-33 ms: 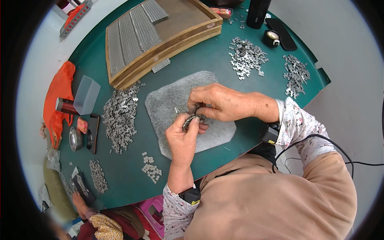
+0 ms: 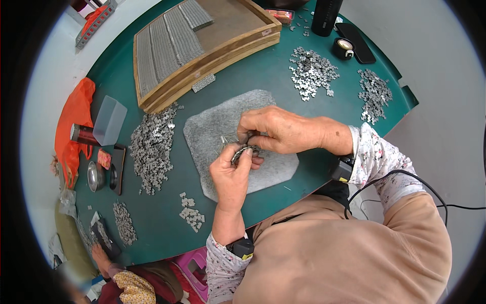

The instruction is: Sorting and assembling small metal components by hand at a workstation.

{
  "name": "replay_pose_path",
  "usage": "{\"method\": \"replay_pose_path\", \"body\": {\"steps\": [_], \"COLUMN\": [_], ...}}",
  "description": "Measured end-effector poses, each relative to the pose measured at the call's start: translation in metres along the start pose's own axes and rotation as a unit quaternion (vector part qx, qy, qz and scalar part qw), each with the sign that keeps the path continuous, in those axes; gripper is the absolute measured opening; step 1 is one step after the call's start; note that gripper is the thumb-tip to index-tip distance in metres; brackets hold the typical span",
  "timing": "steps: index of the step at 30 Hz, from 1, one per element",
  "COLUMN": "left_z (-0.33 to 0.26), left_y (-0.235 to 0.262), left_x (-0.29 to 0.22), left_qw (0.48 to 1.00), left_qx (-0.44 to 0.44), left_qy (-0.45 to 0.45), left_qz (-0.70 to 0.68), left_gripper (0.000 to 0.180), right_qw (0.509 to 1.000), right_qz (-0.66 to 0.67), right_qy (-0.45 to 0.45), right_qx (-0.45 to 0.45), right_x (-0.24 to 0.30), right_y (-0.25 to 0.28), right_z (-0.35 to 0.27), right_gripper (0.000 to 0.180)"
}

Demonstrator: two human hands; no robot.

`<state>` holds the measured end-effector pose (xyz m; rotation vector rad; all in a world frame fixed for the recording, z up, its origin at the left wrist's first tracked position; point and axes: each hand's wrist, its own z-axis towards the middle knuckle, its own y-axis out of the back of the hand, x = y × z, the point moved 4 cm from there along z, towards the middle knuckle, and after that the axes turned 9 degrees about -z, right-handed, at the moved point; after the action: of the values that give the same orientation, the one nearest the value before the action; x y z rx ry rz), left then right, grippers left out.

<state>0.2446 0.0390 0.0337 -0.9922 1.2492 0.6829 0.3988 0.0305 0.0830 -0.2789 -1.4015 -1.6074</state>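
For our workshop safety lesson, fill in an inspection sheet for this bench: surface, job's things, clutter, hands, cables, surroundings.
Surface: green table with a grey felt mat.
Job's things: small curved metal piece held over the mat; heaps of small silvery metal parts; wooden tray of arranged rows.
Clutter: orange plastic bag, clear plastic box, black cylinder.
Hands: left hand and right hand both pinch the piece.
Cables: black cable by right sleeve.
Surroundings: pale floor.
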Motion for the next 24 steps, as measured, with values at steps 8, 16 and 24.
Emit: {"method": "replay_pose_path", "body": {"steps": [8,16,24], "left_z": [-0.001,-0.002,-0.002], "left_y": [-0.002,-0.002,-0.007], "left_x": [-0.002,-0.001,-0.001], "left_qw": [1.0,0.993,0.998], "left_qx": [0.009,0.017,0.01], "left_qy": [0.0,-0.049,-0.034], "left_qz": [0.007,0.103,0.044], "left_gripper": [0.009,0.006,0.005], "right_qw": [0.998,0.994,0.982], "right_qz": [0.015,-0.094,-0.166], "right_qy": [-0.053,0.052,0.0], "right_qx": [0.012,-0.004,-0.093], "right_x": [-0.002,0.011,0.013], "right_y": [0.0,-0.006,-0.014], "right_z": [-0.002,-0.002,-0.015], "right_gripper": [0.016,0.017,0.018]}}
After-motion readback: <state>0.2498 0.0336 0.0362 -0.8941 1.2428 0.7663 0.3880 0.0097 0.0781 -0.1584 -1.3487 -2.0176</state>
